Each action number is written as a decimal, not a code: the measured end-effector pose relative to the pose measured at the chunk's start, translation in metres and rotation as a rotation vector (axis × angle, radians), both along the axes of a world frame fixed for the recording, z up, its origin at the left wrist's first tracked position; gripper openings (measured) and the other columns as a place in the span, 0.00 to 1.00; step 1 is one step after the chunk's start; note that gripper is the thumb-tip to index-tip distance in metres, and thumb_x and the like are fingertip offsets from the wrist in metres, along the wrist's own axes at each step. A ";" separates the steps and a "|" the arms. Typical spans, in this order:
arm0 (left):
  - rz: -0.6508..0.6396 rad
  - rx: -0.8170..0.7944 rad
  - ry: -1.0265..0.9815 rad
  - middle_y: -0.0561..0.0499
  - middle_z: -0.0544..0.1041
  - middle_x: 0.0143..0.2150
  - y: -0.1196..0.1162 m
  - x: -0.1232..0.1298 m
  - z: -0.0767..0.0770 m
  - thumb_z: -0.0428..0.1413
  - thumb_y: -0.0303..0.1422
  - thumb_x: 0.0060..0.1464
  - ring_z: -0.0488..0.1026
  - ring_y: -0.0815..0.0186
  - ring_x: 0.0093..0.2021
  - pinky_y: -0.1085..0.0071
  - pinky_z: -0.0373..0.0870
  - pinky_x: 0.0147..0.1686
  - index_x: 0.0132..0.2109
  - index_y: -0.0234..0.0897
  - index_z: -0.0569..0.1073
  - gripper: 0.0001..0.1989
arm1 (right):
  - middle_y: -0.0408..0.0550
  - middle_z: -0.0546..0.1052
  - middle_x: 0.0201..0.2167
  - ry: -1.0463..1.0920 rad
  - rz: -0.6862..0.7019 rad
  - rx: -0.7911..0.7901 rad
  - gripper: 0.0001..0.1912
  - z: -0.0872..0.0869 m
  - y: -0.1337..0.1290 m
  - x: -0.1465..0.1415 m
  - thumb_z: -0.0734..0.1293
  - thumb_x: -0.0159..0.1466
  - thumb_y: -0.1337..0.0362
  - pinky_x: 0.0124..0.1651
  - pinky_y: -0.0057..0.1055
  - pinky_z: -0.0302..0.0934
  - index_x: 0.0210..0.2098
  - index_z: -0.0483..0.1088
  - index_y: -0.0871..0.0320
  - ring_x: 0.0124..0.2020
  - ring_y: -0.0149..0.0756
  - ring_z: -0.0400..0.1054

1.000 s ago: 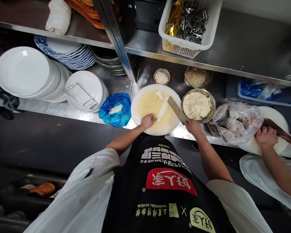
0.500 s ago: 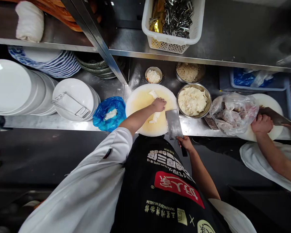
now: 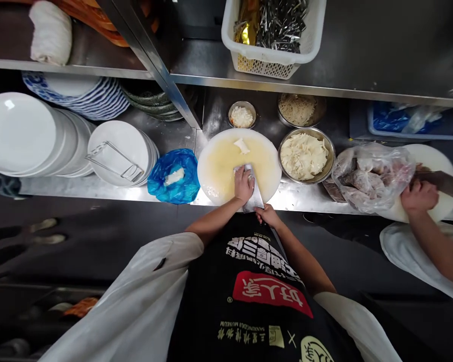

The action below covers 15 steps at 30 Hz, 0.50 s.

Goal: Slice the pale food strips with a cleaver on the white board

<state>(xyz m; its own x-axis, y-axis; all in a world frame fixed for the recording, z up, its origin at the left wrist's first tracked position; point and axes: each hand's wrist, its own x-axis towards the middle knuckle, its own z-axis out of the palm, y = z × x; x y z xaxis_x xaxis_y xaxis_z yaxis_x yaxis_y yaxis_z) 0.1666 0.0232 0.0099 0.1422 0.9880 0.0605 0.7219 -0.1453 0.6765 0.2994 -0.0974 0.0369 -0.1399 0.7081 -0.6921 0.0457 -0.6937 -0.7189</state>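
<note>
A round white cutting board (image 3: 215,161) with a yellowish centre lies in front of me, a white piece of food (image 3: 242,146) near its far side. My right hand (image 3: 268,216) is closed around the handle of a cleaver (image 3: 254,198), whose blade reaches over the board's near part. My left hand (image 3: 244,185) rests against the blade with its fingers bent; what lies beneath them is hidden. Right of the board stands a metal bowl (image 3: 331,163) of pale, thin slices. A blue plastic bag (image 3: 189,186) holding something white is on the left.
Stacked white plates (image 3: 17,133) and a wire rack (image 3: 115,160) occupy the left. Behind the board are a small bowl (image 3: 253,111) and a noodle-like food bowl (image 3: 283,119). A shelf holds a white basket (image 3: 272,56). At right, another person's hand (image 3: 420,196) is beside a clear bag (image 3: 373,176).
The cleaver has moved left from the board's right edge onto its near part. My left hand has come down toward me to the blade. The cut strips by it are no longer visible.
</note>
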 end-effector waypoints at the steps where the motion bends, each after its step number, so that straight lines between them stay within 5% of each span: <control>1: -0.067 0.016 0.004 0.38 0.58 0.72 0.008 0.015 0.007 0.50 0.38 0.65 0.51 0.53 0.74 0.47 0.47 0.73 0.62 0.35 0.69 0.21 | 0.38 0.65 0.12 0.009 -0.044 0.001 0.19 0.007 -0.001 0.006 0.69 0.58 0.49 0.18 0.26 0.54 0.22 0.61 0.53 0.12 0.28 0.58; 6: -0.465 0.097 -0.019 0.39 0.58 0.73 0.080 0.102 0.053 0.54 0.44 0.63 0.55 0.52 0.72 0.50 0.50 0.71 0.67 0.37 0.65 0.29 | 0.37 0.64 0.16 0.166 -0.418 0.025 0.14 0.057 0.024 0.065 0.72 0.56 0.59 0.19 0.25 0.57 0.26 0.62 0.55 0.15 0.26 0.57; 8: -0.545 0.061 0.015 0.41 0.64 0.69 0.118 0.116 0.068 0.50 0.40 0.66 0.61 0.56 0.69 0.56 0.55 0.70 0.66 0.37 0.66 0.25 | 0.37 0.64 0.18 0.281 -0.574 0.010 0.14 0.079 0.045 0.091 0.72 0.55 0.63 0.19 0.23 0.57 0.28 0.61 0.55 0.16 0.24 0.56; 11: -0.599 -0.092 0.267 0.40 0.72 0.61 0.173 0.093 0.078 0.49 0.30 0.63 0.68 0.59 0.62 0.62 0.60 0.66 0.61 0.33 0.71 0.21 | 0.38 0.62 0.20 0.357 -0.706 -0.013 0.14 0.104 0.070 0.120 0.70 0.58 0.66 0.20 0.21 0.59 0.28 0.56 0.54 0.18 0.24 0.56; 15: -0.623 -0.244 0.699 0.32 0.67 0.64 0.209 0.021 0.075 0.58 0.31 0.55 0.63 0.48 0.66 0.49 0.54 0.67 0.62 0.28 0.69 0.28 | 0.40 0.64 0.21 0.219 -0.779 -0.004 0.12 0.115 0.062 0.131 0.68 0.58 0.66 0.21 0.23 0.60 0.29 0.57 0.54 0.19 0.26 0.58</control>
<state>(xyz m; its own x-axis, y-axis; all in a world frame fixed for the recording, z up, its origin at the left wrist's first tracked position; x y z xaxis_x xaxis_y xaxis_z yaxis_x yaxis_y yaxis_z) 0.1879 0.2323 0.0844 0.5710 0.6975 -0.4330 0.8138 -0.5506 0.1860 0.4306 -0.0357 0.1517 0.2597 0.6558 -0.7088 -0.5934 -0.4707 -0.6529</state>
